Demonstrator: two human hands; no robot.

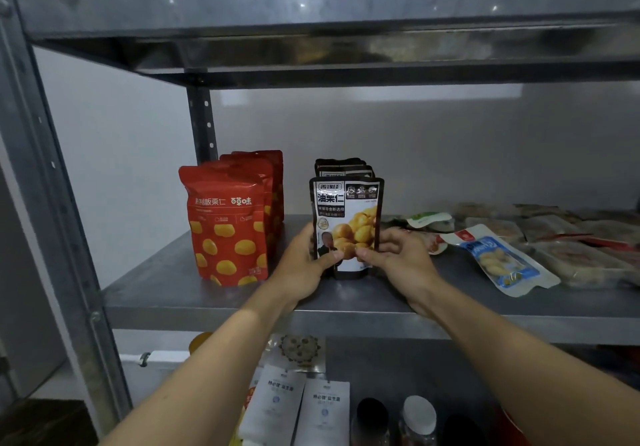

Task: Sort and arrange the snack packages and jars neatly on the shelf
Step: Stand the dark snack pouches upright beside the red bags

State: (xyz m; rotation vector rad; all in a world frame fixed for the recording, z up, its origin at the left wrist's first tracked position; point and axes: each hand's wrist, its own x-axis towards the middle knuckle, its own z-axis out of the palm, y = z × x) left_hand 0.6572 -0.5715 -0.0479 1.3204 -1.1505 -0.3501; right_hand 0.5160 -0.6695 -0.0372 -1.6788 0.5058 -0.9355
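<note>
Your left hand (303, 262) and right hand (398, 258) sit close together, both clamped on the lower part of the black chestnut pouch (346, 217). Each thumb presses the printed front, and the fingers curl round the side edges. The pouch stands upright on the middle shelf (207, 293), long axis vertical, front facing you, its bottom on the metal. It heads a row of matching black pouches (341, 167) lined up behind it. Just to its left stands a row of red chestnut pouches (225, 227), also upright. To the right, a blue-and-white packet (498, 258) lies flat among other flat packets.
</note>
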